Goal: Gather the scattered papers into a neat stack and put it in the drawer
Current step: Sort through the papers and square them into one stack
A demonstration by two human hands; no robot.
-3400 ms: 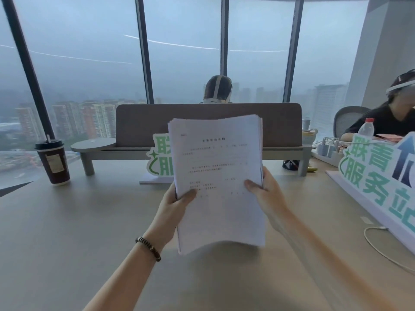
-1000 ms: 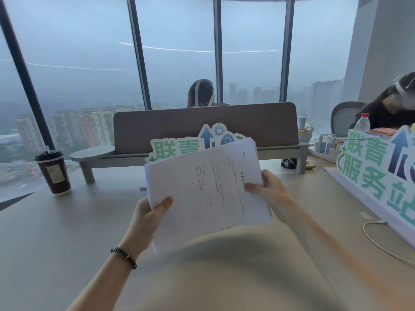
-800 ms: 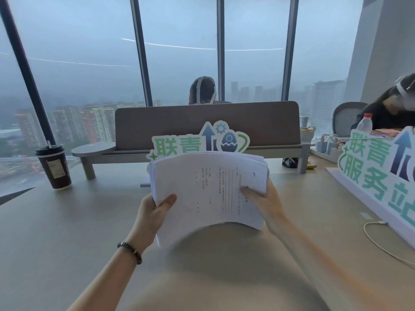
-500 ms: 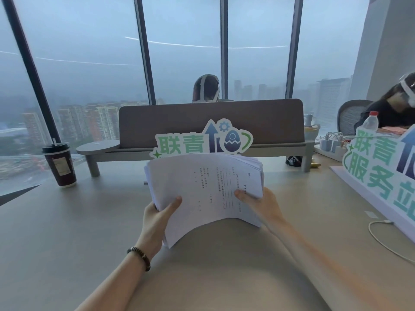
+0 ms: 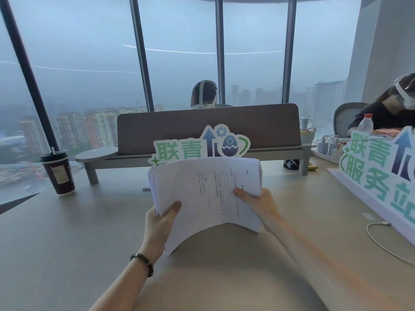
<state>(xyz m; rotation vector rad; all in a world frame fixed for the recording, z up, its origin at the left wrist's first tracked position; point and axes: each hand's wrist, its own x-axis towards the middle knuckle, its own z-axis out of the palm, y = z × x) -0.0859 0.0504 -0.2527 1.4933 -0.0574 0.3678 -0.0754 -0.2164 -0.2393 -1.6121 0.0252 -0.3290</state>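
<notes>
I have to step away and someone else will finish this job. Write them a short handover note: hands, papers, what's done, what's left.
Left hand grips the paper stack at its near left corner, thumb on top.
Right hand grips the stack's right edge, thumb on top.
The stack is held above the desk, sagging between the hands, its edges not quite flush.
Done: papers gathered; none loose on the desk in view.
Left: square the edges, then put the stack in the drawer, which is not in view.
</notes>
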